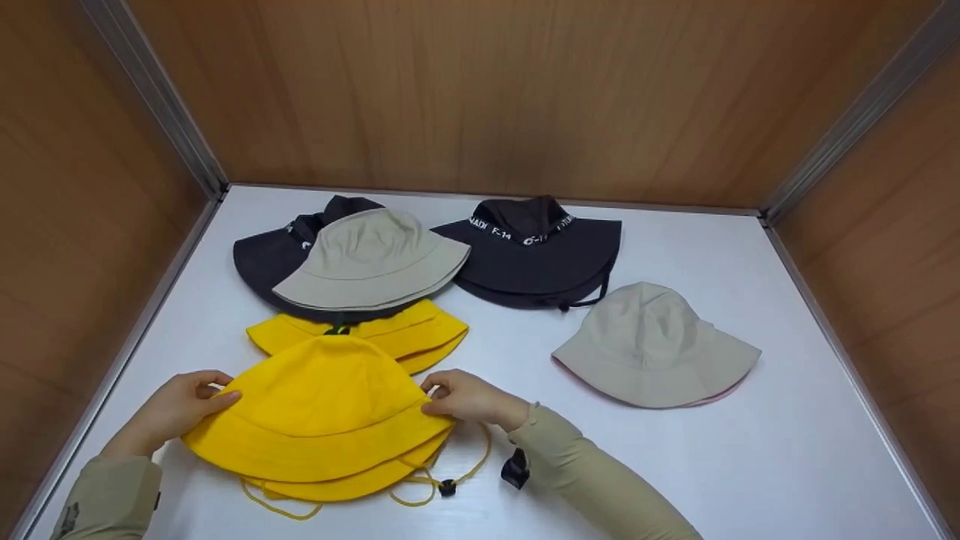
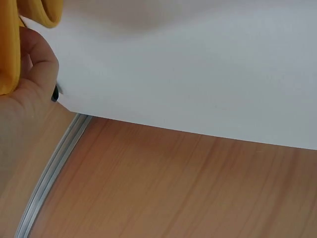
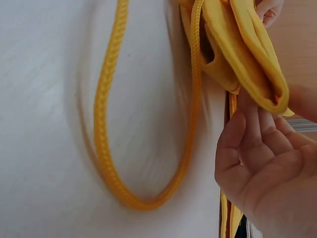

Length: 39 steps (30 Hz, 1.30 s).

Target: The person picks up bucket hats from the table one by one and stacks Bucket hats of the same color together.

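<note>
A yellow bucket hat [image 1: 322,397] is at the front left of the white table, crown away from me. My left hand [image 1: 187,405] pinches the left end of its brim, thumb on top; the left wrist view shows that hand [image 2: 37,74] at the yellow cloth [image 2: 7,44]. At the right end, my right hand [image 1: 472,397] pinches the brim with the thumb above. In the right wrist view its fingers [image 3: 252,129] lie under the folded brim [image 3: 247,54]. A yellow cord [image 3: 101,114] hangs in a loop, with a black toggle [image 1: 448,487] on the table.
Another yellow hat [image 1: 435,334] lies just behind. Farther back, a beige hat [image 1: 367,255] overlaps a black hat [image 1: 259,259]. A second black hat [image 1: 532,262] lies back centre, another beige hat [image 1: 645,352] at right. Wooden panels [image 1: 525,97] wall the table's back and sides.
</note>
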{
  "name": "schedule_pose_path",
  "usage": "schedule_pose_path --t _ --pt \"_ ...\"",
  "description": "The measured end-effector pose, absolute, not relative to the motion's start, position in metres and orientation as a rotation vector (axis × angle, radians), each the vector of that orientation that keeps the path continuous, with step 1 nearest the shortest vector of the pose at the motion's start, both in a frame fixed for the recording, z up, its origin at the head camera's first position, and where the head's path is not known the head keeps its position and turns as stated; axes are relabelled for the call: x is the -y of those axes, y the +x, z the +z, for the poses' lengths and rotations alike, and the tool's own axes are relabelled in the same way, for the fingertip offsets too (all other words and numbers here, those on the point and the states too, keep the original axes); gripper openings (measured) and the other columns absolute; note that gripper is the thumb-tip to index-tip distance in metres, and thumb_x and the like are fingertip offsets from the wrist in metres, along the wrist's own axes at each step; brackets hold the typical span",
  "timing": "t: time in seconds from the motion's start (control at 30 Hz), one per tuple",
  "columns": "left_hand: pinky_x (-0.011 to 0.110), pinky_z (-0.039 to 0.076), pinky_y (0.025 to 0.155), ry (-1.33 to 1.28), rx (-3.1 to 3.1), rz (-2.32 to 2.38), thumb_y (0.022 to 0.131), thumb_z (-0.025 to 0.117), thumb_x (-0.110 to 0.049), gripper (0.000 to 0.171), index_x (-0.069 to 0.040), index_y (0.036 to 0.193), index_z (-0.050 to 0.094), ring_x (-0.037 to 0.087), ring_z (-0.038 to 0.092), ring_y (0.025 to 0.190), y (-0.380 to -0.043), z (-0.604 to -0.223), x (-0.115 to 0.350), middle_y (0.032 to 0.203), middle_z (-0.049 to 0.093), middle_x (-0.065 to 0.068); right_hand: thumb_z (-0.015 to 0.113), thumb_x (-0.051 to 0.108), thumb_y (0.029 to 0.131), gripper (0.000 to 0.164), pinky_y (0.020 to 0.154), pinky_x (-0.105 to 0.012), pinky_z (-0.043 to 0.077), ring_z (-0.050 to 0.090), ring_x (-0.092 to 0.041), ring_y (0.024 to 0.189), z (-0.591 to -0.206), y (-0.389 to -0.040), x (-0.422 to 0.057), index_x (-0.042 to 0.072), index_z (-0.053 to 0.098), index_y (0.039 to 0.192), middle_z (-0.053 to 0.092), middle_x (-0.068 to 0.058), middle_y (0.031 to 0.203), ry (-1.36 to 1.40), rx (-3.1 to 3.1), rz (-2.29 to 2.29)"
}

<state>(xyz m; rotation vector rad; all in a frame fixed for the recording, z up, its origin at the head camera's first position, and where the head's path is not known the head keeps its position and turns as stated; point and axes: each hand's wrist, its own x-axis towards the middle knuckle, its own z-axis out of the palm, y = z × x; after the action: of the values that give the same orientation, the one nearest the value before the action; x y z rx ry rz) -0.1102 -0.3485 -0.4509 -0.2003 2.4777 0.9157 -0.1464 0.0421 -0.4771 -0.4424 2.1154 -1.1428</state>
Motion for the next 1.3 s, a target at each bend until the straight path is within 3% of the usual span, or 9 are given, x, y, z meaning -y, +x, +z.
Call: schedule_pose_path --t 0.23,0.47,0.67,0.93,1.1,1.3 --pt "0.031 0.050 0.078 -0.236 -2.469 0.953 0.088 0.061 -0.049 0.064 0.004 0.125 0.051 0.025 0.054 0.094 -0.106 -0.446 0.358 0.123 0.053 0.032 0.066 0.014 0.088 0.016 0.051 -0.020 0.034 0.040 -0.008 0.054 -0.473 -0.138 -0.037 0.008 0.062 0.102 0.054 0.003 0.065 -0.495 -2.040 -1.147" --pt "0.038 0.047 0.080 -0.256 -2.509 0.923 0.088 0.061 -0.049 0.065 0.005 0.122 0.051 0.034 0.051 0.096 -0.110 -0.454 0.350 0.117 0.052 0.033 0.067 0.014 0.086 0.015 0.054 -0.020 0.036 0.043 -0.009 0.059 -0.479 -0.136 -0.032 0.006 0.063 0.098 0.053 0.005 0.071 -0.491 -2.143 -0.998" --pt "0.032 0.045 0.073 -0.264 -2.527 0.917 0.092 0.059 -0.042 0.058 0.008 0.120 0.051 0.030 0.048 0.090 -0.109 -0.459 0.346 0.107 0.053 0.027 0.068 0.015 0.085 0.012 0.058 -0.020 0.036 0.043 -0.009 0.062 -0.482 -0.137 -0.028 0.007 0.062 0.092 0.051 0.004 0.074 -0.512 -2.205 -0.918" --pt "0.052 0.043 0.092 -0.236 -2.497 0.923 0.095 0.052 -0.045 0.066 0.013 0.127 0.047 0.040 0.049 0.103 -0.108 -0.466 0.343 0.124 0.048 0.035 0.069 0.026 0.086 0.022 0.055 -0.019 0.032 0.040 -0.008 0.058 -0.481 -0.138 -0.031 0.010 0.058 0.074 0.046 0.005 0.062 -0.626 -2.329 -0.727" --pt "0.055 0.041 0.095 -0.207 -2.501 0.894 0.096 0.049 -0.046 0.068 0.014 0.127 0.045 0.045 0.048 0.109 -0.109 -0.469 0.343 0.127 0.046 0.037 0.067 0.031 0.087 0.028 0.055 -0.020 0.031 0.039 -0.007 0.057 -0.484 -0.136 -0.032 0.012 0.057 0.069 0.044 0.007 0.059 -0.637 -2.370 -0.685" --pt "0.053 0.043 0.092 -0.207 -2.500 0.885 0.097 0.048 -0.043 0.065 0.015 0.126 0.044 0.041 0.049 0.104 -0.109 -0.467 0.341 0.125 0.046 0.038 0.067 0.032 0.088 0.029 0.055 -0.020 0.031 0.039 -0.007 0.056 -0.485 -0.136 -0.034 0.013 0.056 0.069 0.044 0.006 0.058 -0.640 -2.369 -0.713"
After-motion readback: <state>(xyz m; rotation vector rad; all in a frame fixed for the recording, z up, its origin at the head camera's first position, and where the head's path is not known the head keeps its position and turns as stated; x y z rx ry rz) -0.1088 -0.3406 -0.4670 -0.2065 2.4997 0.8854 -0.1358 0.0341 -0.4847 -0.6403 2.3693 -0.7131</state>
